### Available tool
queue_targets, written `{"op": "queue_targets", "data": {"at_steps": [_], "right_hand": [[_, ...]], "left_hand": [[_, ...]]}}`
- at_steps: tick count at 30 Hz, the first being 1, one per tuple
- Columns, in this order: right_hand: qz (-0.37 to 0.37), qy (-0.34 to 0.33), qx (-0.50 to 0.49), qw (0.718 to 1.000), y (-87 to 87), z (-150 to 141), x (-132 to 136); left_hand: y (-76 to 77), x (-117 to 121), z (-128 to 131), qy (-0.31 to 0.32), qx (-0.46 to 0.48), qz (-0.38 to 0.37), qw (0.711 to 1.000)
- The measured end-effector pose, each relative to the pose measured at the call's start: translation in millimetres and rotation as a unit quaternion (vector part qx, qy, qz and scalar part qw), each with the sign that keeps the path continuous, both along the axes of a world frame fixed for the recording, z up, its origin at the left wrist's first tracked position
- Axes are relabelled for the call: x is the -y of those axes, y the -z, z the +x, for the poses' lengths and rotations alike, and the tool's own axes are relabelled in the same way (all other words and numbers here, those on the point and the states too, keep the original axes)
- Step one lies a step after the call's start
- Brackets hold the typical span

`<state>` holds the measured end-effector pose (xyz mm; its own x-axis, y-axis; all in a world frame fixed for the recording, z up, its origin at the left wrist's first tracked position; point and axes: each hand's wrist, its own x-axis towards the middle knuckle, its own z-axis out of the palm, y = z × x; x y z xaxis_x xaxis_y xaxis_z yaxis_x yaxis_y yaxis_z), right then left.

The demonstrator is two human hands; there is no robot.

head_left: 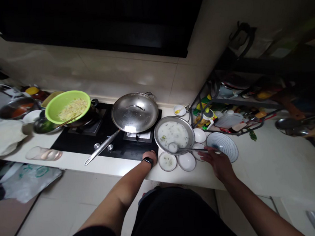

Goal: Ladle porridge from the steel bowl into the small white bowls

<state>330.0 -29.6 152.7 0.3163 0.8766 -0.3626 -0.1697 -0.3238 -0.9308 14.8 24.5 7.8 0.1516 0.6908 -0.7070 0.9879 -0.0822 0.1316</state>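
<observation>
My right hand (218,161) is closed around the handle of a metal ladle (187,150), whose bowl rests in the soup. A wide metal pot (191,129) holds this white, milky soup (174,129) with green bits. Just in front of the pot stands a small bowl (168,162) with some soup in it. A white bowl (186,162) is beside it, and another bowl (200,153) is partly hidden under the ladle handle. My left hand (150,156), below a black watch, looks like a fist resting at the stove's front right corner; its fingertips are hidden.
A lidded wok (135,112) sits on the black stove (124,151), its long handle pointing front left. Farther left are a green basin (51,108) of pale shreds and a glass (43,154). Right of the pot are a striped plate (226,145) and a rack (239,131) of bottles.
</observation>
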Motion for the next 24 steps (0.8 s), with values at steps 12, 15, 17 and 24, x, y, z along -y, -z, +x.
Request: {"op": "queue_targets", "data": {"at_steps": [12, 15, 17, 24], "right_hand": [[0.242, -0.324, 0.465, 0.788, 2.0, -21, -36], [0.295, -0.398, 0.541, 0.679, 3.8, -20, -31], [0.301, -0.421, 0.560, 0.646, 6.8, -20, -30], [0.257, -0.351, 0.475, 0.765, -7.3, -24, -9]], "left_hand": [[-11.1, 1, 1, -0.010, -0.011, -0.005, 1.000], [-7.8, 1, 0, -0.011, -0.009, 0.001, 1.000], [-6.0, 0, 0, -0.008, -0.006, 0.000, 1.000], [-3.2, 1, 1, 0.002, -0.004, 0.001, 1.000]]}}
